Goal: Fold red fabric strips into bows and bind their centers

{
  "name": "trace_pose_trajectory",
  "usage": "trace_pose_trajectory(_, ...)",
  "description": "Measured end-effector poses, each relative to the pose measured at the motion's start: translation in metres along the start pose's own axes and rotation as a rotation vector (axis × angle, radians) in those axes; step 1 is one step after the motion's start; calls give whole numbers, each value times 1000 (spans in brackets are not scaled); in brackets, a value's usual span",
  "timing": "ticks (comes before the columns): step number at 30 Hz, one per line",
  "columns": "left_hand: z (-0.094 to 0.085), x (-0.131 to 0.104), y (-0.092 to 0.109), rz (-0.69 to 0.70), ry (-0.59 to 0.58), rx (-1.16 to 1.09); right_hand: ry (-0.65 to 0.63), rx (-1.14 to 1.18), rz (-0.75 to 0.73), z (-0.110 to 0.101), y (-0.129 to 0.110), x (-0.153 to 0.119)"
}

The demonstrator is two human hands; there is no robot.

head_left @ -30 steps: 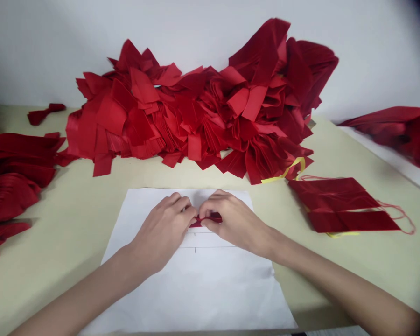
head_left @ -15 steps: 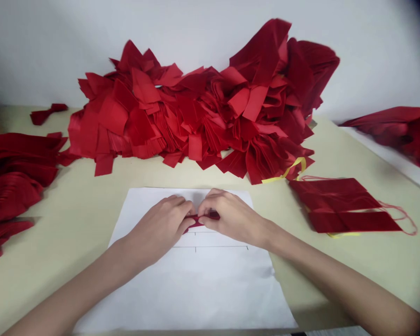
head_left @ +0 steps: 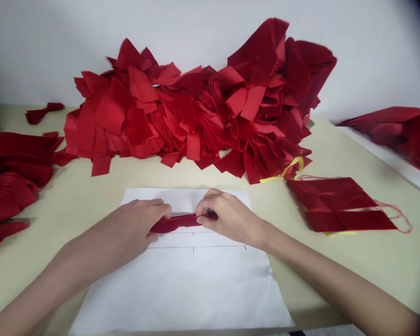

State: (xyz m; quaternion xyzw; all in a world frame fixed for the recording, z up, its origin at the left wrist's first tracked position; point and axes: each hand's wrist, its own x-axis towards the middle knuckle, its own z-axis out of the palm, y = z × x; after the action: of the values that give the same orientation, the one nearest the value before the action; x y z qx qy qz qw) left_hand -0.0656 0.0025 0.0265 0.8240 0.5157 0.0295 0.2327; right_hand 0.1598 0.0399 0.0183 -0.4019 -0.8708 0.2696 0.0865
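Observation:
A narrow red fabric strip (head_left: pixel 177 223) lies across the upper part of a white paper sheet (head_left: pixel 182 289), just above ruled black lines with short tick marks. My right hand (head_left: pixel 227 217) pinches the strip near its right end between thumb and fingers. At the strip's left end is my left hand (head_left: pixel 133 228), its thumb and fingers bent around that end, which they partly cover.
Behind the paper a large heap of folded red pieces (head_left: pixel 182 116) stands against the wall. More red fabric (head_left: pixel 14 172) lies at the left. Red squares with cords (head_left: pixel 343 203) are at the right, near a yellow ribbon (head_left: pixel 280 175). Another red pile (head_left: pixel 399 130) is far right.
My left hand has moved left, away from my right hand, and more of the red strip shows between them. My right hand has kept its pinch in nearly the same place.

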Motion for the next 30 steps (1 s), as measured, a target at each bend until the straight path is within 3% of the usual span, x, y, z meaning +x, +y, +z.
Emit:
trace_pose_trajectory(6,-13,1,-8,-11,140,-7,1,-6,2,0,0,-1)
trace_pose_trajectory(10,-21,-5,-15,37,63,60,11,-5,-3,1,0,-1)
trace_pose_trajectory(13,-23,-8,-10,53,42,66,4,-11,-4,2,1,-1)
trace_pose_trajectory(17,-13,4,24,29,169,-87,-3,-26,-15,2,2,0)
trace_pose_trajectory(20,4,19,45,-8,158,-132,-5,-29,-27,3,2,0)
trace_pose_trajectory(24,21,29,44,-77,154,-126,-15,-32,-35,1,1,0)
trace_pose_trajectory(30,20,29,35,-35,117,-187,-24,-11,-49,-1,1,0)
